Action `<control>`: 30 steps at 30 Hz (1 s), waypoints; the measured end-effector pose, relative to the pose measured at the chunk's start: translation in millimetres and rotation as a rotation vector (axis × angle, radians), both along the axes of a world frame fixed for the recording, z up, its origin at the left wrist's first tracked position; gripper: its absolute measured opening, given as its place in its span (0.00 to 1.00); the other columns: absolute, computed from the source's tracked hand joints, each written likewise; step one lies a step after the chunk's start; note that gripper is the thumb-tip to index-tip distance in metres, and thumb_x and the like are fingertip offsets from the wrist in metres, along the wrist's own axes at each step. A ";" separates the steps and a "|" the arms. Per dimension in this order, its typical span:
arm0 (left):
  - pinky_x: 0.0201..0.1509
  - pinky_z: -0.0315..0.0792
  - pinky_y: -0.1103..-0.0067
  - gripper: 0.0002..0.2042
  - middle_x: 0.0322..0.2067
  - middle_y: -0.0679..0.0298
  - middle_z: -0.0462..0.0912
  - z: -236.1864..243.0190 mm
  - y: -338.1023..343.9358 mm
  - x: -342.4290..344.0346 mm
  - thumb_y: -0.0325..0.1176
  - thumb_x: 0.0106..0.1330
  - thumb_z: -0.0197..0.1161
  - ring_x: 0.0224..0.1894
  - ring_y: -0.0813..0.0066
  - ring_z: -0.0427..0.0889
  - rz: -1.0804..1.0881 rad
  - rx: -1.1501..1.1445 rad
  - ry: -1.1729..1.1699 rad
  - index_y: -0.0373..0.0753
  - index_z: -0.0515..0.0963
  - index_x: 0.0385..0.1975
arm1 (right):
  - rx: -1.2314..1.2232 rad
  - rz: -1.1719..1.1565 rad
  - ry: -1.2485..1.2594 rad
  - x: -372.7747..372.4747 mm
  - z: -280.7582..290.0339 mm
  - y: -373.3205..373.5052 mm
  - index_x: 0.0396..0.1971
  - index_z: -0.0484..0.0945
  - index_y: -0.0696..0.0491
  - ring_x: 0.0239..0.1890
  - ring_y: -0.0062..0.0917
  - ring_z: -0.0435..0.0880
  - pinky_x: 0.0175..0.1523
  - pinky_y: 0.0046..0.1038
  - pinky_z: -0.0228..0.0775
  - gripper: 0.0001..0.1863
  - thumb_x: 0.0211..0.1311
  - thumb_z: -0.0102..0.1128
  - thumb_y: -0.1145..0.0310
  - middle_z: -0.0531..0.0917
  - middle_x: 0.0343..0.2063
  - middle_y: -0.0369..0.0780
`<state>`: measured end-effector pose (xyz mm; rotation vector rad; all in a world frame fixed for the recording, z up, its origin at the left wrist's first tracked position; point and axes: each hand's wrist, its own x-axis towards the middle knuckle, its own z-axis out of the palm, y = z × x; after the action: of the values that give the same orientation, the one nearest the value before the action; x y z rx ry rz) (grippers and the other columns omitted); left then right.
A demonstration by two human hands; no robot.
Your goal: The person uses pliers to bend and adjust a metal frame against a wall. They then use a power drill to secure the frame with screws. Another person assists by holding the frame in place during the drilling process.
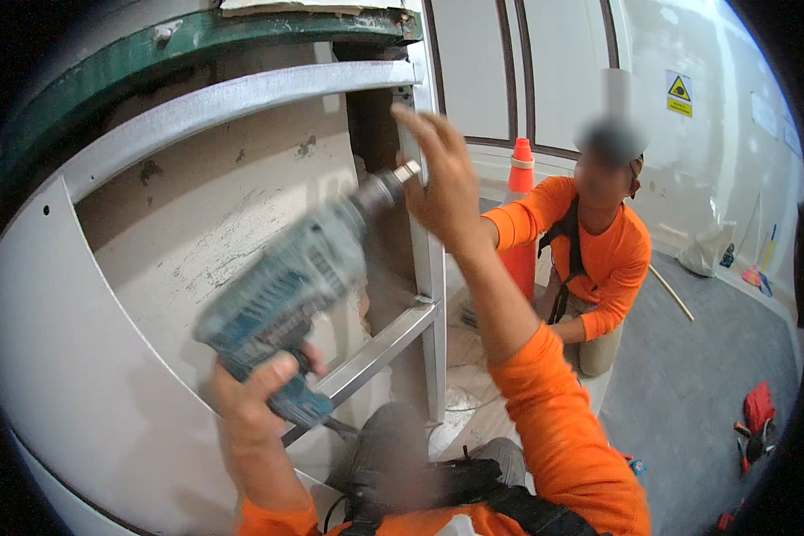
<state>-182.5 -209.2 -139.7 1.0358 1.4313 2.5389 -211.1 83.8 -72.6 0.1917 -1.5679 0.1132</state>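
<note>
My left hand point(252, 397) is wrapped round the handle of a blue-green corded-style power drill point(281, 286), blurred by motion. The drill tilts up to the right, its silver tip point(406, 171) close to an upright metal stud point(427, 241). Beside that tip is my right hand point(445, 183), raised with fingers stretched toward the stud's upper part; nothing shows in it. Whether its fingertips touch the stud I cannot tell. Metal cross rails join the stud above, at the upper rail point(241, 94), and below, at the lower rail point(380, 353).
A co-worker point(603, 241) in an orange shirt kneels at the right, one arm reaching toward the stud behind my right wrist. An orange traffic cone point(520, 179) stands between us. White board point(89, 357) covers the frame's left side. Red-and-black tools point(759, 429) lie on the grey floor.
</note>
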 end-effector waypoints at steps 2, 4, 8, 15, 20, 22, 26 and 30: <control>0.37 0.81 0.71 0.25 0.33 0.50 0.83 -33.5 -2.5 -5.9 0.30 0.48 0.69 0.30 0.64 0.84 -0.144 -0.030 -0.092 0.22 0.75 0.46 | 0.023 -0.106 0.031 -1.0 28.7 11.7 0.61 0.72 0.45 0.54 0.43 0.77 0.57 0.39 0.72 0.29 0.56 0.60 0.77 0.77 0.51 0.46; 0.38 0.82 0.71 0.24 0.34 0.50 0.84 -64.3 -1.9 -12.1 0.28 0.49 0.68 0.31 0.64 0.85 -0.195 -0.125 -0.120 0.22 0.75 0.46 | -0.006 -0.029 0.060 -11.1 59.9 42.3 0.56 0.75 0.46 0.51 0.43 0.78 0.55 0.39 0.73 0.26 0.55 0.61 0.76 0.78 0.48 0.45; 0.36 0.82 0.68 0.25 0.36 0.50 0.84 -111.1 -1.1 -10.6 0.26 0.48 0.68 0.31 0.62 0.85 -0.250 -0.194 -0.138 0.23 0.74 0.48 | 0.324 -0.152 0.218 -10.0 56.4 41.8 0.53 0.77 0.51 0.50 0.41 0.79 0.57 0.38 0.73 0.22 0.56 0.62 0.73 0.80 0.45 0.43; 0.36 0.82 0.68 0.27 0.38 0.49 0.83 -129.7 -8.6 -23.6 0.27 0.48 0.68 0.30 0.63 0.84 -0.176 -0.194 -0.128 0.22 0.72 0.50 | 0.460 -0.144 0.284 -43.1 65.7 -63.3 0.46 0.77 0.52 0.49 0.40 0.81 0.56 0.38 0.74 0.15 0.56 0.59 0.71 0.82 0.41 0.45; 0.39 0.82 0.70 0.22 0.33 0.51 0.84 -130.4 -16.9 -19.2 0.26 0.51 0.67 0.31 0.65 0.84 -0.129 -0.178 -0.164 0.23 0.75 0.47 | 0.327 -0.270 0.037 -55.8 80.9 -70.8 0.42 0.80 0.54 0.43 0.41 0.85 0.49 0.38 0.77 0.18 0.51 0.71 0.66 0.84 0.34 0.45; 0.39 0.82 0.70 0.23 0.34 0.50 0.84 -126.7 -13.7 -25.7 0.26 0.51 0.68 0.31 0.64 0.84 -0.130 -0.179 -0.174 0.23 0.74 0.48 | 0.340 -0.247 0.011 -53.3 82.2 -69.2 0.42 0.80 0.53 0.42 0.40 0.85 0.47 0.38 0.78 0.17 0.52 0.70 0.66 0.85 0.35 0.44; 0.39 0.82 0.69 0.26 0.34 0.49 0.83 -122.6 2.4 -31.1 0.26 0.50 0.69 0.31 0.63 0.84 -0.195 -0.187 -0.175 0.22 0.72 0.50 | 0.367 -0.158 0.130 -58.8 87.7 -53.7 0.29 0.81 0.53 0.32 0.43 0.87 0.36 0.43 0.81 0.05 0.55 0.59 0.69 0.85 0.26 0.48; 0.36 0.83 0.69 0.27 0.36 0.50 0.83 -123.0 6.4 -28.0 0.28 0.48 0.68 0.31 0.63 0.84 -0.148 -0.226 -0.175 0.23 0.73 0.50 | 0.466 0.064 0.010 -38.2 87.9 -39.6 0.40 0.79 0.56 0.36 0.39 0.86 0.41 0.37 0.79 0.12 0.58 0.63 0.67 0.86 0.34 0.46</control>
<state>-210.4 -202.8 -262.8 0.8281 1.4897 2.2412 -249.3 44.3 15.3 0.6066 -1.5594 -0.2058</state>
